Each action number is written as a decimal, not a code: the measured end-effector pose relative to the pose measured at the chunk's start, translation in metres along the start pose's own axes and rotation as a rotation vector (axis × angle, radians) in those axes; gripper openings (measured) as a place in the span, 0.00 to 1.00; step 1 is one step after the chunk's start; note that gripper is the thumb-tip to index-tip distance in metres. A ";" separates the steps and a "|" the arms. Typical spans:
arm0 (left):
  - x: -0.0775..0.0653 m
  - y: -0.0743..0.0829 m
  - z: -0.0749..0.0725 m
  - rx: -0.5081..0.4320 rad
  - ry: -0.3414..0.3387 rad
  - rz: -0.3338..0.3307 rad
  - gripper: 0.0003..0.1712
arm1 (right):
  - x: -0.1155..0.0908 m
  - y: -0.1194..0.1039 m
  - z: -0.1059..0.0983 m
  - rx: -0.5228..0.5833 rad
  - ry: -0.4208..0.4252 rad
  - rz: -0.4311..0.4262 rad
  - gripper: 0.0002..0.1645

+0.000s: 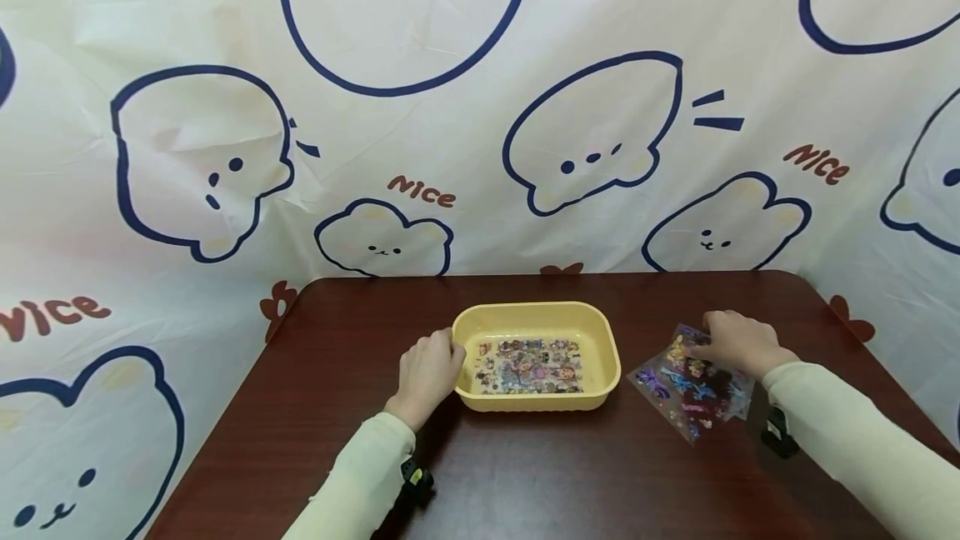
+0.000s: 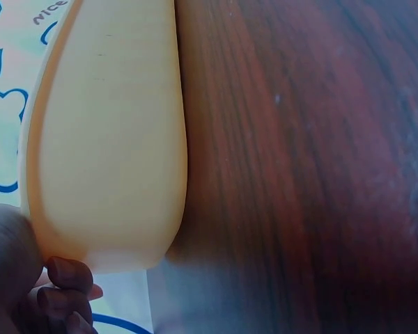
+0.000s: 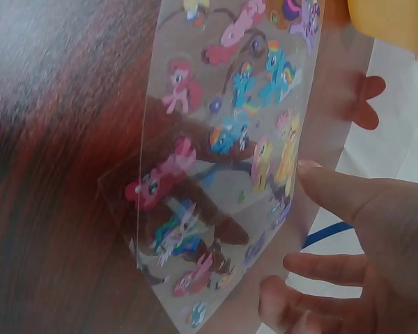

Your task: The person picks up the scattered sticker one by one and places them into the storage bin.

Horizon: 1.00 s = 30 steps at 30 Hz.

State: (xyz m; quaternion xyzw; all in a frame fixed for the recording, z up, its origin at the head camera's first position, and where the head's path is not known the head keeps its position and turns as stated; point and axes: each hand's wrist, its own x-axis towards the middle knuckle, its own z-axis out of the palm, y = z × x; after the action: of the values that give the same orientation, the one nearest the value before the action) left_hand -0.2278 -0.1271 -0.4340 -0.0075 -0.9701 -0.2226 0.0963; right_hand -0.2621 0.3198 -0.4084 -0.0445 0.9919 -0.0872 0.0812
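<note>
A yellow plastic basin [image 1: 536, 402] stands mid-table with a clear sheet of small cartoon stickers [image 1: 532, 367] lying flat in it. My left hand [image 1: 431, 369] grips the basin's left rim; in the left wrist view, curled fingertips [image 2: 68, 273] show at the corner of its yellow wall [image 2: 111, 139]. To the right of the basin, my right hand [image 1: 738, 344] holds clear pony sticker sheets [image 1: 693, 390] by the edge. The right wrist view shows the thumb at the edge of the raised sticker sheet [image 3: 226, 139], with another overlapping below. How many sheets there are is unclear.
The dark brown wooden table [image 1: 540, 473] carries the basin and sheets. Behind it and along both sides hangs a white cloth [image 1: 465, 132] printed with blue cartoon outlines. Dark devices are strapped at the left wrist [image 1: 416, 477] and right wrist [image 1: 778, 433].
</note>
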 end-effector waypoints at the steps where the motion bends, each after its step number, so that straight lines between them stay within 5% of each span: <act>1: 0.000 0.000 0.000 0.000 0.001 -0.002 0.09 | 0.000 0.002 -0.001 -0.002 -0.004 0.000 0.43; 14: 0.000 -0.001 0.000 0.008 0.001 0.003 0.09 | -0.001 0.013 -0.004 0.040 -0.073 0.031 0.50; 30: 0.000 -0.001 0.001 0.008 0.005 0.012 0.13 | 0.004 0.023 0.003 0.106 -0.105 0.070 0.46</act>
State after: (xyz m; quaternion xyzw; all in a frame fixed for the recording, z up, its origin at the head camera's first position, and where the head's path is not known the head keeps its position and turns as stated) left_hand -0.2283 -0.1276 -0.4353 -0.0125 -0.9707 -0.2182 0.0999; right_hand -0.2674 0.3411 -0.4165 -0.0098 0.9812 -0.1341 0.1383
